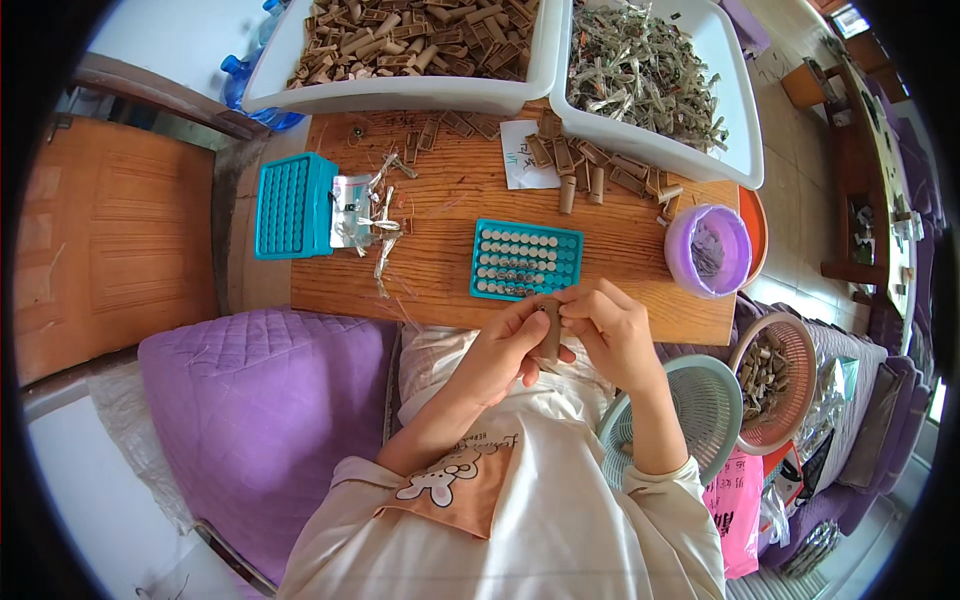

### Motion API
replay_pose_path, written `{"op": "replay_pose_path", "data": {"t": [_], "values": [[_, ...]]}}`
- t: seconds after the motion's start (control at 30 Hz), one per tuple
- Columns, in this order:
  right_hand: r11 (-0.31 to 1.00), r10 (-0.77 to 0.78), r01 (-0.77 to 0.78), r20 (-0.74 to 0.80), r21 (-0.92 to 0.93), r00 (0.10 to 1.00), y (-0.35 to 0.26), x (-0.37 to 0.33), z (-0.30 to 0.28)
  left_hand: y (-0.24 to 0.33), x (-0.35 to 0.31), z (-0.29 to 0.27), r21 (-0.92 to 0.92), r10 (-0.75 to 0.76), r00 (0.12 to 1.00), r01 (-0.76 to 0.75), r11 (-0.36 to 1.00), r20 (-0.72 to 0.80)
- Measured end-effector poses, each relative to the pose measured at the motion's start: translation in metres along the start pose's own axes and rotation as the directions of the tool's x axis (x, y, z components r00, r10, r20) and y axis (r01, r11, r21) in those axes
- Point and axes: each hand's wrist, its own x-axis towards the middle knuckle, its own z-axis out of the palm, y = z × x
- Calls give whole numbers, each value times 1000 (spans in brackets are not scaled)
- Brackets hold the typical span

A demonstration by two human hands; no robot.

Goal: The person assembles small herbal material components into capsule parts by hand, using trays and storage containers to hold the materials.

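Note:
My left hand (513,340) is closed around a small brown plastic casing (550,335), held upright over my lap near the table's front edge. At the casing's upper end, my right hand (603,325) pinches with thumb and forefinger; whatever small part sits between those fingertips is hidden. Just beyond both hands lies a teal tray (568,270) with rows of round white and silvery pieces in its holes. Similar brown casings (630,172) are scattered along the far side of the wooden table (440,240).
Two big white bins stand at the back, with brown casings (430,40) and wired parts (650,70). Stacked teal trays (292,210) and loose wired pieces (382,225) are at left. A purple tub (680,250) stands at right; a green basket (700,380) and pink basket (800,345) sit lower.

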Motion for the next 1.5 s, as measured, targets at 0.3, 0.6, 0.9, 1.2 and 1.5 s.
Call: {"op": "replay_pose_path", "data": {"t": [0.3,0.6,0.9,1.2,1.5], "values": [[992,-121,116,-83,-54,989,-8,8,-4,8,-1,10,-44,49,996,-45,998,73],[993,-118,117,-50,-36,992,1,4,-1,4,-1,12,12,31,999,-30,999,-23],[996,-82,84,-51,40,995,4,1,2,5,-1,10,22,30,1000,-30,999,1],[995,-72,82,-174,49,982,-22,-4,-8,24,-5,23,419,374,924,-370,829,76],[987,-67,45,-146,-151,987,-24,-17,-5,31,-6,27,833,608,700,-542,109,375]]}}
